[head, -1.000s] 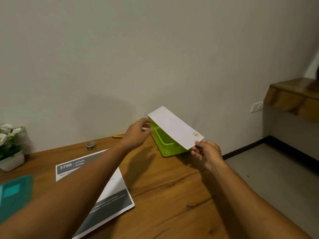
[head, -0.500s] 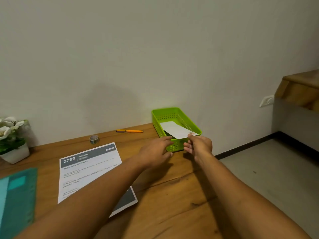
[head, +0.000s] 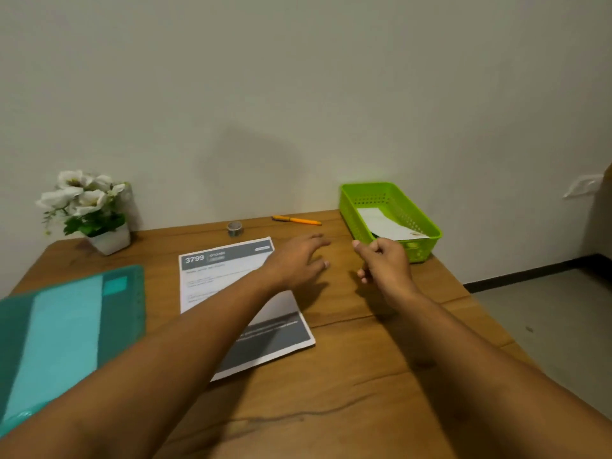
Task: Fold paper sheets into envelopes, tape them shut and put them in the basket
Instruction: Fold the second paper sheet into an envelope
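A white folded envelope [head: 387, 223] lies inside the green plastic basket [head: 427, 223] at the table's back right corner. My right hand [head: 384, 263] hovers just in front of the basket's near left corner, fingers loosely curled, holding nothing. My left hand [head: 294, 260] hangs over the wood left of it, fingers spread, empty. A printed paper sheet [head: 231, 276] with a grey header lies flat under my left forearm. A small roll of tape [head: 234, 228] stands near the wall.
An orange pen [head: 296, 220] lies by the wall. A white pot of white flowers [head: 89, 210] stands at the back left. A teal folder [head: 63, 332] covers the table's left side. The table's right edge drops to a grey floor.
The envelope went from both hands down into the basket and was let go. Both hands have drawn back from the basket toward me, and the view has swung left.
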A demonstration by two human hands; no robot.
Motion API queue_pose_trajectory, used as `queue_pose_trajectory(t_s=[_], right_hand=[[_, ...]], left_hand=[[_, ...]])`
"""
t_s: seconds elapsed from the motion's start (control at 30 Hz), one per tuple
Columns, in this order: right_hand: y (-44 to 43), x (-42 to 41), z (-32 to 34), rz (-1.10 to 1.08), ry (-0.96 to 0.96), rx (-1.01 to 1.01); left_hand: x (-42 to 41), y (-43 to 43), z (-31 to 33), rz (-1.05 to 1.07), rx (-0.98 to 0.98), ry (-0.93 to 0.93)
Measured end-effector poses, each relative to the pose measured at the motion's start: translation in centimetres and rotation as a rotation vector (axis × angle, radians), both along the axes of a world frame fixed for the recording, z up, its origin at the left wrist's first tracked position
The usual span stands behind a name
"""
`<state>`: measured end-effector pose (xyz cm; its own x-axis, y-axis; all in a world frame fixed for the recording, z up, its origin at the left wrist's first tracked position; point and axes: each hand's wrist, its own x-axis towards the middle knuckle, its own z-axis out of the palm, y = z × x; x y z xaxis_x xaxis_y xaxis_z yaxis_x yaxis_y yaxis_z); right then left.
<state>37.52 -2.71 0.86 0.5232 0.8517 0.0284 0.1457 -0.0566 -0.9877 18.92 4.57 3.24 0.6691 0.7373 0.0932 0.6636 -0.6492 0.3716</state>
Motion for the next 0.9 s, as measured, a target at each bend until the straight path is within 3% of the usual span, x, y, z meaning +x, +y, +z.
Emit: queue_pose_trajectory(t_s=[0.2, 0.4, 0.57, 0.9], right_hand=[[1.1, -7.6, -0.5, 0.281, -0.332, -0.068], [3.4, -14.2, -0.4, 0.610, -0.896, -0.119], [4.0, -17.9, -2.7, 0.885, -1.244, -0.053], [6.6, -17.4, -6.0, 0.960, -1.281, -0.032]], left_hand=[[-10.0, 1.3, -1.3, 0.223, -0.030, 0.024], [-16.7, 0.9, -3.2, 0.432, -0.024, 0.094], [-18.5, 0.4, -5.9, 0.484, -0.038, 0.259], [-18.7, 0.7, -7.8, 0.428, 0.061, 0.313]])
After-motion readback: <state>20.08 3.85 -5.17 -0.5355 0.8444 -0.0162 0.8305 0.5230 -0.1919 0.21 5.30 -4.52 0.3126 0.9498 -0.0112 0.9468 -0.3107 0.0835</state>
